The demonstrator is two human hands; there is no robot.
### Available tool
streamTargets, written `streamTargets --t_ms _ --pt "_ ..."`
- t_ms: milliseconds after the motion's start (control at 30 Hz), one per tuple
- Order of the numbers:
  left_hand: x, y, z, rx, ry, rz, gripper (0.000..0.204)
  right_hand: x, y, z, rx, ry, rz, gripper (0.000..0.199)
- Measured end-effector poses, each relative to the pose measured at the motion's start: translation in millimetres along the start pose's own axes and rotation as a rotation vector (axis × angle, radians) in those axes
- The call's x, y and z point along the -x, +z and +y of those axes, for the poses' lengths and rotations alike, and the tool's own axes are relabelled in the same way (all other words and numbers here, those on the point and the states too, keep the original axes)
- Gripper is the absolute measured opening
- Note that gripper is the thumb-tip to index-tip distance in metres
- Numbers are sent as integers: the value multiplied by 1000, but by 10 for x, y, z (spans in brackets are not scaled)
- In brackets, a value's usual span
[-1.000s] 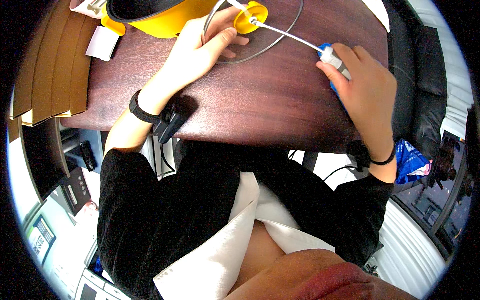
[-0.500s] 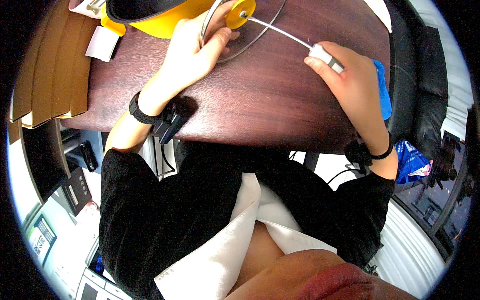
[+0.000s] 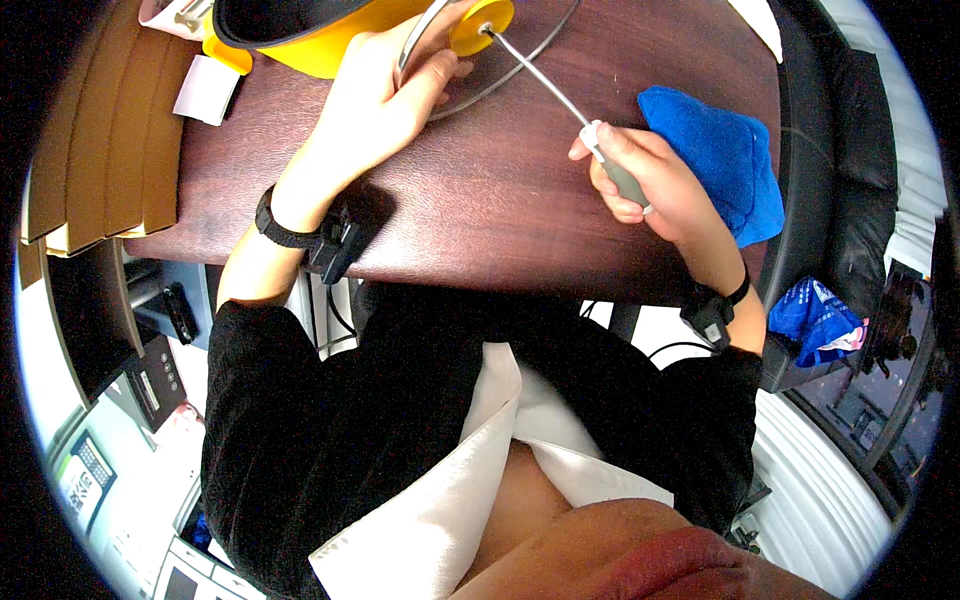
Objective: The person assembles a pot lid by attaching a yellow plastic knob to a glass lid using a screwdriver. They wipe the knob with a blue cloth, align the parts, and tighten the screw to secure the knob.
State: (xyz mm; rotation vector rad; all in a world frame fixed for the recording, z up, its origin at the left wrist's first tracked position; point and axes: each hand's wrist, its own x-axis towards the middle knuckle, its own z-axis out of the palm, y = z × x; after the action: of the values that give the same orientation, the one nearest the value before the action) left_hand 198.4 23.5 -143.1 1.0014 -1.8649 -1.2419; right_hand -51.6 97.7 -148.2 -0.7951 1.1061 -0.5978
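My left hand (image 3: 385, 105) grips a clear pot lid (image 3: 409, 48) by its metal rim, the thumb pressed on the near side. The lid is tilted, cut off by the top edge. At its middle sits a round yellow knob (image 3: 482, 24). A screwdriver (image 3: 545, 82) with a white and grey handle is in my right hand (image 3: 660, 180), fingers wrapped round it. Its shaft slants up to the left, and the tip meets the knob's centre. Just left of the lid stands a yellow pot (image 3: 310, 50) with a dark inside.
A folded blue cloth (image 3: 720, 165) lies right of my right hand on the dark wood-grain table (image 3: 480, 210). Brown folders (image 3: 105, 140) stand at the left edge, beside a white paper (image 3: 205, 90). A black seat (image 3: 860, 170) borders the table's right side.
My right hand has come nearer and slightly left, its grip on the screwdriver turned, so the shaft slants more steeply. More of the blue cloth shows. My left hand and the lid have hardly moved.
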Motion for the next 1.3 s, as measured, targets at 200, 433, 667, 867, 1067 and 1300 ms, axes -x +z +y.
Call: streamTargets --t_ms 200,433,667,867,1067,1300 --pt "-2 -23 -60 154 -94 -56 43 95 74 -141 1052 -532 530 30" --pt "-27 -15 -53 148 -92 -75 46 132 119 -199 1336 -713 667 31" --pt "6 -47 -111 31 59 -92 52 66 121 -91 1176 -678 531 30" --pt "15 -44 -132 -47 84 -73 56 1 83 5 837 -429 345 31" --pt "23 -11 -161 5 107 -40 58 23 165 14 244 -107 131 36" --pt "44 -52 -143 -153 126 -45 57 22 184 20 -285 136 -141 47"
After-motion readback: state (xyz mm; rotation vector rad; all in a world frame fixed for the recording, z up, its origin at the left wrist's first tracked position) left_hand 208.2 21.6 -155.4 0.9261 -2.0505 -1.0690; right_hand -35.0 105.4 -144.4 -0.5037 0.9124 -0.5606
